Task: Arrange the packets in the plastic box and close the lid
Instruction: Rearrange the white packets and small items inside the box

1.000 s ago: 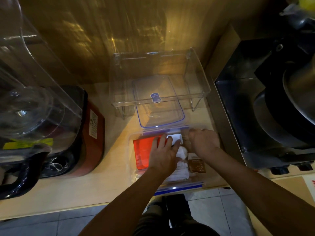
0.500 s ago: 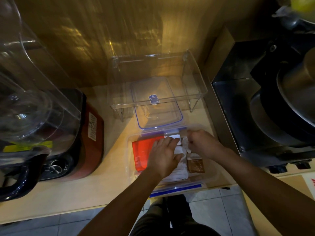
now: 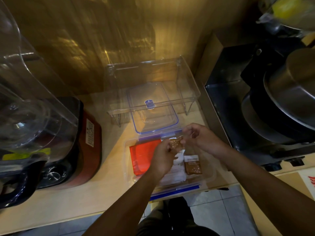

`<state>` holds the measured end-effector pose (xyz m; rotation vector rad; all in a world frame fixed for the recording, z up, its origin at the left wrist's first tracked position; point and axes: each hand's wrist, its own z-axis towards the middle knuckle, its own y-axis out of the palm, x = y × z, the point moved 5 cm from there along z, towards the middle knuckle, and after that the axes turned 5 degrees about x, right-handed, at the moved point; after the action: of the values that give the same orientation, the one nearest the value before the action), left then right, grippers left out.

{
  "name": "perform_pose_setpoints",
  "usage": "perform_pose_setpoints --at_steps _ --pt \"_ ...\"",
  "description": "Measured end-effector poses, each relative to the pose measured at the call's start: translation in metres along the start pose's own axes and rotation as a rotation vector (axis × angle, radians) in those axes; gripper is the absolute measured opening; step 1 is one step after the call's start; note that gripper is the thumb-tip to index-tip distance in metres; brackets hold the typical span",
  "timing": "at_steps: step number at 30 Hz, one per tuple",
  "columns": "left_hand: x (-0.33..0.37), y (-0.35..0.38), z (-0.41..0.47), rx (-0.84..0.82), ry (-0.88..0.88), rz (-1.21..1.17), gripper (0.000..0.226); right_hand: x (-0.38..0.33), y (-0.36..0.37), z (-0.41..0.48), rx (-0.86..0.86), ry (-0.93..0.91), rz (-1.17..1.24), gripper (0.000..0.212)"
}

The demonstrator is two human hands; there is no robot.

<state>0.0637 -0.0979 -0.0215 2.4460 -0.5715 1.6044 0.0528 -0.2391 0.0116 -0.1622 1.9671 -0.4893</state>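
The clear plastic box [image 3: 211, 176] with blue clips sits at the counter's front edge. Inside lie a red packet [image 3: 142, 155] on the left, white packets [image 3: 175, 174] in the middle and a brown packet [image 3: 193, 166] on the right. Above the box, my left hand [image 3: 163, 155] and my right hand [image 3: 199, 138] both pinch a small brown speckled packet [image 3: 176, 143] between their fingertips. The box's clear lid [image 3: 153, 113] with a blue rim lies flat on the counter just behind the box.
A clear acrylic stand [image 3: 192, 86] straddles the lid at the back. A red and black blender base [image 3: 81, 143] with a clear cover [image 3: 34, 106] stands to the left. A dark metal appliance [image 3: 255, 108] rises on the right. The floor shows below the counter edge.
Both hands have lifted out of the box. They now hold a brown speckled packet up between them; before, they were pressing on the packets inside.
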Motion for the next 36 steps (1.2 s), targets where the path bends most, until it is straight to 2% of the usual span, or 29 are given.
perform_pose_setpoints --at_steps 2,5,6,10,12,14,16,17,19,20,21,23,27,29,31,33,36 --pt "0.0 0.0 -0.003 -0.021 -0.099 -0.195 0.016 0.001 0.004 -0.002 -0.086 0.003 -0.034 0.031" --pt "0.004 -0.001 -0.009 -0.043 -0.154 -0.287 0.015 0.001 0.01 -0.006 -0.166 0.009 -0.014 0.014" --pt "0.005 -0.001 -0.012 -0.042 -0.149 -0.285 0.019 -0.001 0.011 -0.007 -0.167 -0.012 -0.002 0.009" --pt "0.003 -0.003 -0.017 -0.012 -0.105 -0.216 0.02 -0.002 0.015 -0.008 -0.163 0.005 0.06 0.022" --pt "0.005 -0.005 -0.014 0.06 -0.074 -0.224 0.021 0.0 0.016 -0.008 -0.203 0.042 -0.015 0.027" --pt "0.008 -0.008 -0.01 0.099 -0.059 -0.25 0.022 0.0 0.018 -0.009 -0.308 0.071 -0.117 0.021" --pt "0.011 -0.008 -0.007 0.034 -0.03 -0.201 0.026 0.0 0.02 -0.012 -0.397 0.063 -0.191 0.004" --pt "0.011 -0.006 -0.007 -0.03 -0.016 -0.152 0.027 0.0 0.02 -0.014 -0.407 0.037 -0.207 0.006" --pt "0.014 -0.001 -0.008 -0.142 -0.007 -0.095 0.026 -0.003 0.018 -0.016 -0.401 -0.015 -0.174 0.014" --pt "0.016 0.0 -0.008 -0.154 -0.011 -0.106 0.025 -0.003 0.017 -0.017 -0.401 -0.022 -0.144 0.01" --pt "0.018 -0.001 -0.007 -0.141 -0.01 -0.127 0.025 -0.003 0.016 -0.018 -0.394 -0.027 -0.124 0.005" --pt "0.02 -0.005 -0.005 -0.071 -0.019 -0.16 0.024 -0.001 0.011 -0.019 -0.343 -0.012 -0.099 0.018" --pt "0.014 -0.01 -0.005 -0.068 -0.138 -0.253 0.022 0.006 -0.001 -0.016 -0.202 0.055 0.055 0.022" --pt "0.01 -0.013 -0.006 -0.008 -0.187 -0.33 0.015 0.007 -0.002 -0.017 -0.228 0.09 0.071 0.017" --pt "0.007 -0.017 -0.006 0.053 -0.214 -0.386 0.011 0.008 0.003 -0.019 -0.296 0.092 -0.021 0.009" --pt "0.005 -0.02 -0.005 0.061 -0.192 -0.292 0.014 0.005 0.005 -0.019 -0.304 0.05 -0.052 0.018" --pt "0.008 -0.017 -0.005 0.004 -0.12 -0.102 0.023 -0.002 0.004 -0.021 -0.333 -0.014 0.098 0.033"
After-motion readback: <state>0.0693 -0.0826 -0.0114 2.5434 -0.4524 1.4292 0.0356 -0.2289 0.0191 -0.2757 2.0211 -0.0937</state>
